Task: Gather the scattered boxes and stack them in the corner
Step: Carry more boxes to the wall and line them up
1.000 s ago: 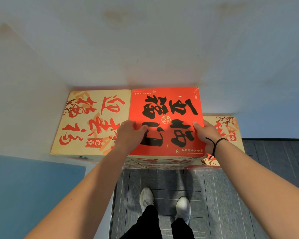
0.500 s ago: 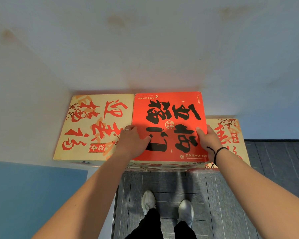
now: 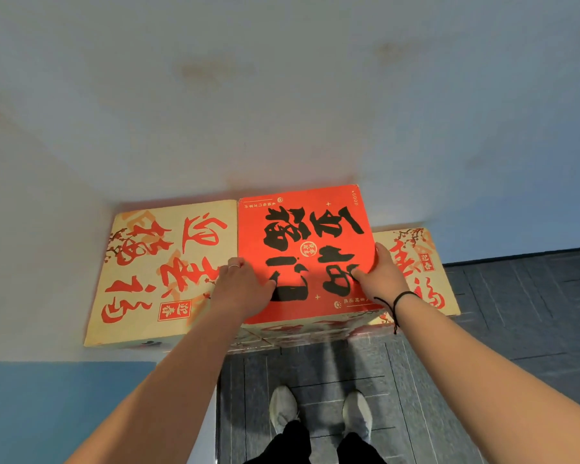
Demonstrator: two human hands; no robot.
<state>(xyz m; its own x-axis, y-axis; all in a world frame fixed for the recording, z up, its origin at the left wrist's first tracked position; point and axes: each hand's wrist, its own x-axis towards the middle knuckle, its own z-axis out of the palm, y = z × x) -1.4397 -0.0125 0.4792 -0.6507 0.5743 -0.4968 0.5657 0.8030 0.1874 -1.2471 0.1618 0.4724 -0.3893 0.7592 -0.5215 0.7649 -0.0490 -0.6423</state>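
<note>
Red box [image 3: 302, 249] between both hands [image 3: 310, 286]

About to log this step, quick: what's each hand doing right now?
Left hand: closed on the left edge of the red box.
Right hand: closed on the red box's right edge.

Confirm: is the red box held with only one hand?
No: the left hand and the right hand both grip opposite sides of the red box.
</note>
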